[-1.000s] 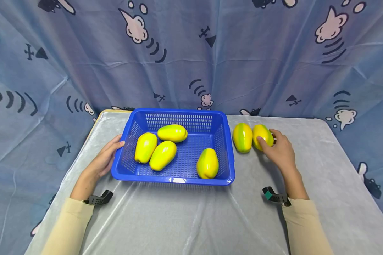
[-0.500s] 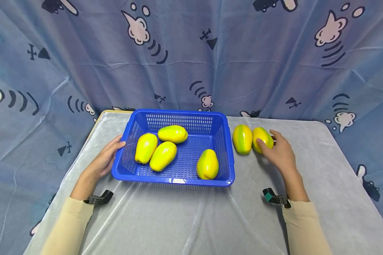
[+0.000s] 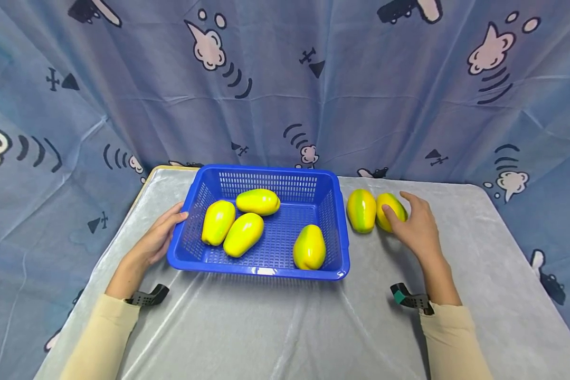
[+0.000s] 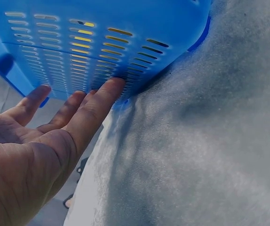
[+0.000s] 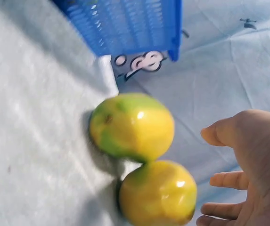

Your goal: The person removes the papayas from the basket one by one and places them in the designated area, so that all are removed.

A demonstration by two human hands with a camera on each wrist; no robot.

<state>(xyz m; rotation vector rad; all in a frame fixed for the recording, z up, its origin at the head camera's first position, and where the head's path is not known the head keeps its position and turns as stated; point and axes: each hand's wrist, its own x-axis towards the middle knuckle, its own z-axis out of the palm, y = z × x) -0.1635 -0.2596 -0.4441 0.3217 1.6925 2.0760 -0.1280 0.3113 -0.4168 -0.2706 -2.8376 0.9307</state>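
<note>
My left hand (image 3: pixel 161 235) is at the left side of a blue plastic basket (image 3: pixel 266 271), its thumb over the rim. In the left wrist view the fingers (image 4: pixel 90 110) lie against the slotted outer wall. On the right, my right hand (image 3: pixel 415 227) is spread beside a yellow-green papaya (image 3: pixel 388 212). The right wrist view shows a gap between its fingertips and that papaya (image 5: pixel 160 195). Another papaya (image 3: pixel 361 211) lies just left of it, right of the basket. Inside the basket are several more papayas (image 3: pixel 243 235), one (image 3: pixel 309 247) apart at the right.
A grey cloth covers the table (image 3: pixel 247 327). Behind it hangs a blue patterned curtain (image 3: pixel 266 84). The basket's right wall stands close to the two papayas outside. Each wrist wears a black band with a mount (image 3: pixel 410 296).
The fingers of my right hand have loosened from the right-hand papaya and drawn slightly away to the right. The left hand stays at the basket; the papayas keep their places.
</note>
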